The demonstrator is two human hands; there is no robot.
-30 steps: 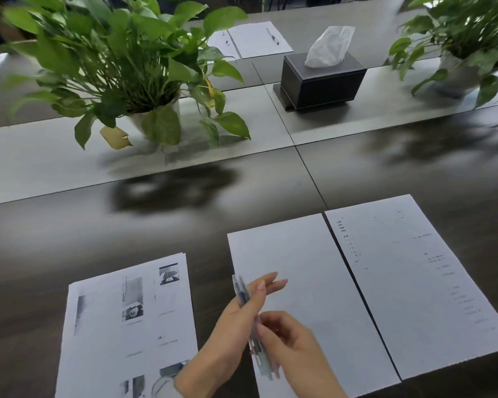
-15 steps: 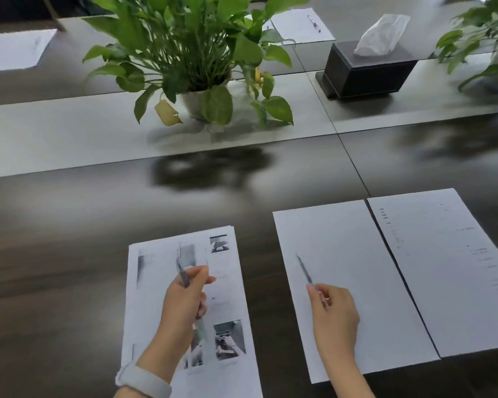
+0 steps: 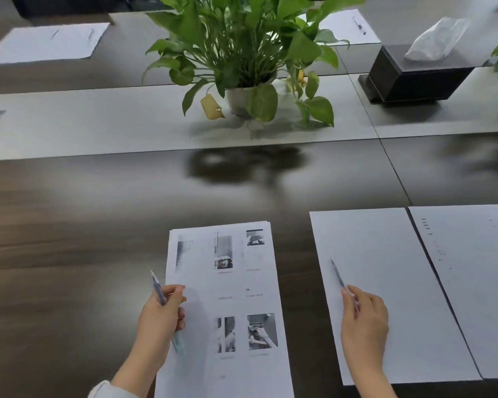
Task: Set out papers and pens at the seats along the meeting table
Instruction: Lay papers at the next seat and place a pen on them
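Looked like an office meeting room: long dark conference table (image 3: 98,214), printed handouts (image 3: 227,282) at the seats, potted pothos (image 3: 242,53) and tissue box (image 3: 414,79) down the middle.

Meeting table (image 3: 98,214) — dark wood-grain top, with a pale grey strip (image 3: 84,124) running across its middle.

Near edge: printed stack (image 3: 224,300) with small photos; just to its right, a blank sheet (image 3: 385,282) lying edge to edge with a faintly printed sheet (image 3: 472,282).

On the strip: potted plant (image 3: 242,53), dark tissue box (image 3: 414,79).

Far side — paper (image 3: 46,43) at the left; another paper (image 3: 348,30) at the right, with a pen (image 3: 359,25) on it.
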